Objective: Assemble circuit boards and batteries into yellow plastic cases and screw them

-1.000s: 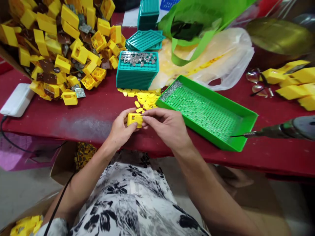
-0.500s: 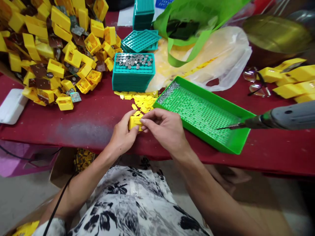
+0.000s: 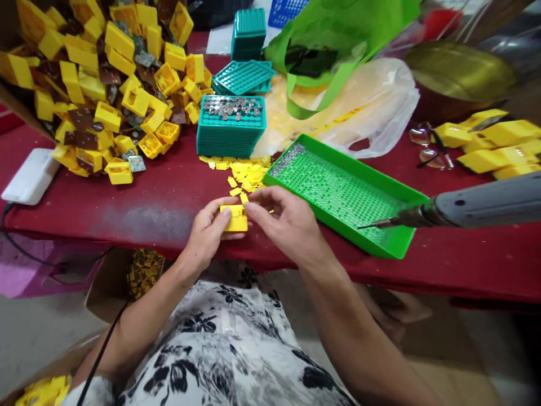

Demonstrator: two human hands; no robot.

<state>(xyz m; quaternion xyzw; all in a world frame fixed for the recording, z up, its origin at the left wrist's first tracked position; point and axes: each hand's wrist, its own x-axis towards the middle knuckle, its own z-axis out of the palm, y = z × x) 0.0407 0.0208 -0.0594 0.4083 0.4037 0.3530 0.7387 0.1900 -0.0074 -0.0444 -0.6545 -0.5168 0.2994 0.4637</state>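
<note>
My left hand [image 3: 205,232] is closed around a small yellow plastic case [image 3: 233,219], its thumb lying across the case's face. At the case's upper right corner, the thumb and fingers of my right hand [image 3: 291,225] are drawn together in a pinch. A small flat yellow plastic piece [image 3: 244,198] shows at those fingertips; its lower end is hard to make out. Just beyond both hands lies a loose pile of flat yellow pieces [image 3: 252,173] on the red tablecloth [image 3: 164,194].
A green tray [image 3: 359,186] of small screws is right of my hands, under an electric screwdriver [image 3: 477,204]. Stacked teal trays [image 3: 230,132] bear metal discs. Heaped yellow housings [image 3: 118,107] fill the left; more yellow cases [image 3: 502,144] and glasses [image 3: 431,148] lie right.
The case has been turned so its face shows more, and sits slightly lower. My right fingers have shifted from its face to its upper right corner. The whole view has moved a little.
</note>
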